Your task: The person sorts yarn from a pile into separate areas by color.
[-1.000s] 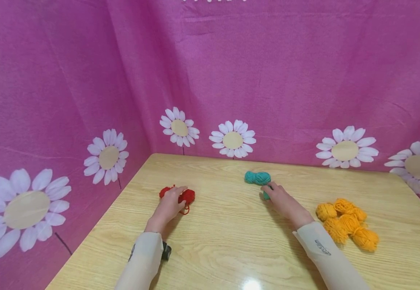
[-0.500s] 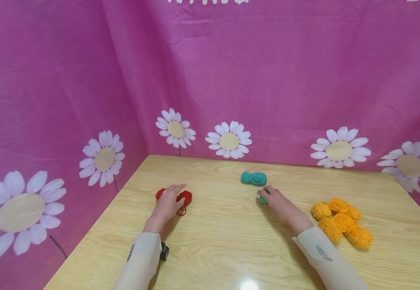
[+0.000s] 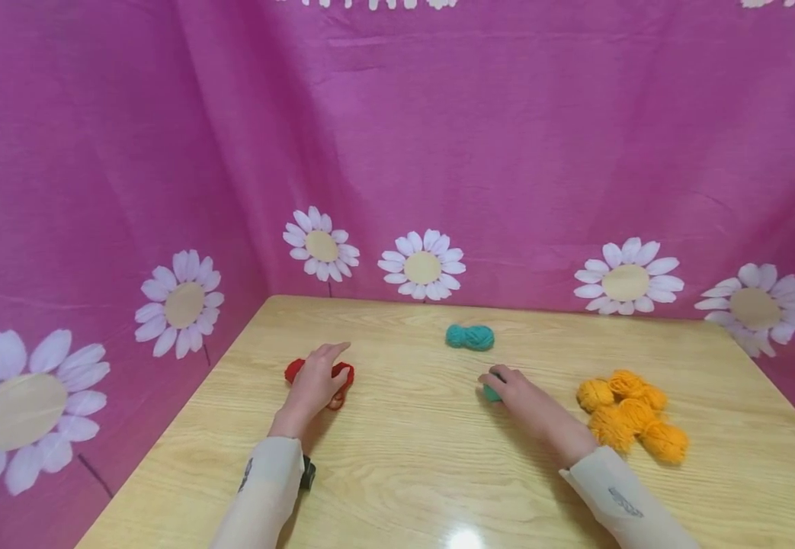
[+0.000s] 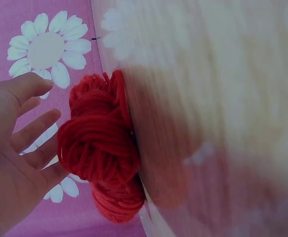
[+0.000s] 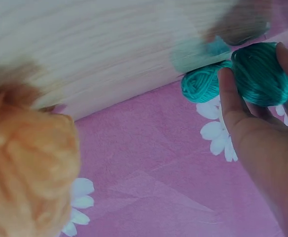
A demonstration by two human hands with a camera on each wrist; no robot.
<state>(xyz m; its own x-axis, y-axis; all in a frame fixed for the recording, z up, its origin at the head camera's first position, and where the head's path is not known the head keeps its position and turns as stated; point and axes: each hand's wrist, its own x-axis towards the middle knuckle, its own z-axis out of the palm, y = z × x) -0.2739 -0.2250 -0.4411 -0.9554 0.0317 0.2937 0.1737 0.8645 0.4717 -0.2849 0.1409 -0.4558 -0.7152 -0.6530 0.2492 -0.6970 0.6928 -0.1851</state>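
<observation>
Several red yarn balls (image 4: 99,143) lie together on the left part of the table. My left hand (image 3: 311,389) is over them with fingers spread; in the left wrist view its fingers stand loosely beside the red yarn without gripping it. My right hand (image 3: 530,404) pinches a teal yarn ball (image 5: 261,74) between thumb and fingers, low over the table. Farther back lies teal yarn (image 3: 471,337), wound in two lobes, which may be two balls touching.
Several orange yarn balls (image 3: 637,415) lie in a cluster to the right of my right forearm. The wooden table (image 3: 397,457) is bordered at the back and left by a pink cloth (image 3: 507,152) with daisies. A loose red strand hangs beside the red yarn.
My right hand has drawn the teal ball towards me, away from the other teal yarn. My left hand's fingers have lifted and spread over the red yarn. The head view has turned slightly right.
</observation>
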